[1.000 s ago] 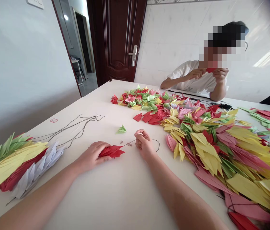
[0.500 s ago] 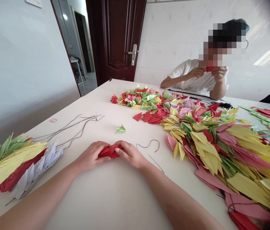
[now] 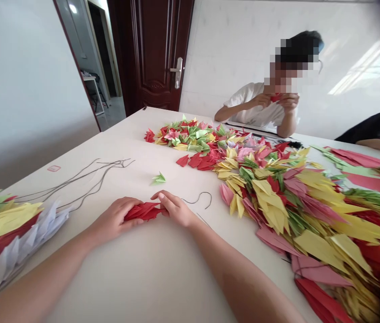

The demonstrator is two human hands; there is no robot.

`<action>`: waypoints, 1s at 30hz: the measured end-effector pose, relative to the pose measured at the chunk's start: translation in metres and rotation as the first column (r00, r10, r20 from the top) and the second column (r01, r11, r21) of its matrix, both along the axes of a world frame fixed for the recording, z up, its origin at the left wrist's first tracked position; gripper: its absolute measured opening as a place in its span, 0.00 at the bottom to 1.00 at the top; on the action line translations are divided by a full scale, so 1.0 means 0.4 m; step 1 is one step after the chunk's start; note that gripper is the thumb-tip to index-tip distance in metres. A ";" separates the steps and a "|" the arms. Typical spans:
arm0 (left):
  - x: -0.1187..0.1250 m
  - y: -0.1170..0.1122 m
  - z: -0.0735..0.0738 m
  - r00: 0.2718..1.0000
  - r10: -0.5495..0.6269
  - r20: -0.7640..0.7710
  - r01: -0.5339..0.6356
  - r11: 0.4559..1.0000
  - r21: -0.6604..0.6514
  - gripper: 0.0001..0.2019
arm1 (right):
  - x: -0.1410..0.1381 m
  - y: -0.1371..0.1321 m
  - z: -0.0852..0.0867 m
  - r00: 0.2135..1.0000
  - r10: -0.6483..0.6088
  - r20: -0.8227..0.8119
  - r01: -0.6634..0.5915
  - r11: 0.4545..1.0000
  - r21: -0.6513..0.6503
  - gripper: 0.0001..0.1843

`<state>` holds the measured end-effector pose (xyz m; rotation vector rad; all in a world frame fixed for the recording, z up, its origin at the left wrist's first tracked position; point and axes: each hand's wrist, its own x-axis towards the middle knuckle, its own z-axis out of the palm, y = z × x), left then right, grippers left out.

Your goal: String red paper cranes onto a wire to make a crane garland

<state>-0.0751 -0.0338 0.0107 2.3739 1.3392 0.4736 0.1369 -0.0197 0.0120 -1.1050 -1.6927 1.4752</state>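
Observation:
Low over the white table, a stack of red folded paper pieces [image 3: 144,211] lies lengthwise between my hands. My left hand [image 3: 114,220] is closed around its left end, thumb along the near side and fingers over the far side. At the right tip, my right hand [image 3: 175,210] pinches the paper, its upper finger bent above; the exact contact is partly hidden. Just beyond the hands is one small green folded paper piece [image 3: 158,178]. A thin dark cord [image 3: 206,194] curls on the table to the right of my right hand.
Colourful folded paper pieces [image 3: 267,202] are heaped across the right side. Strung paper strips [image 3: 11,242] with long dark cords [image 3: 85,177] lie at left. Across the table a person in a white shirt [image 3: 254,101] holds red paper; another person's dark sleeve [image 3: 375,128] shows at far right.
The view has turned right, so the scene shifts left. My right hand has drawn back toward the stack's right tip, and more of the red paper shows between my hands.

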 end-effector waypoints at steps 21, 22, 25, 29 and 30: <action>-0.016 -0.007 0.002 0.999 0.042 0.022 -0.045 0.985 0.169 0.28 | -0.013 0.003 -0.002 0.947 -0.036 0.319 -0.014 0.988 0.155 0.11; -0.026 -0.006 0.006 0.996 0.073 0.060 -0.084 0.972 0.220 0.27 | -0.015 0.001 0.000 0.940 -0.041 0.339 -0.017 0.986 0.166 0.11; -0.064 0.003 0.019 0.958 0.193 0.210 -0.249 0.926 0.285 0.21 | -0.025 -0.004 0.003 0.902 -0.040 0.429 -0.064 0.972 0.226 0.09; -0.099 0.001 0.046 0.940 0.264 0.215 -0.307 0.930 0.202 0.18 | -0.034 -0.006 -0.001 0.864 -0.062 0.500 -0.096 0.953 0.286 0.12; -0.102 -0.006 0.054 0.951 0.250 0.179 -0.284 0.939 0.194 0.18 | -0.035 -0.005 -0.002 0.863 -0.068 0.501 -0.094 0.952 0.290 0.12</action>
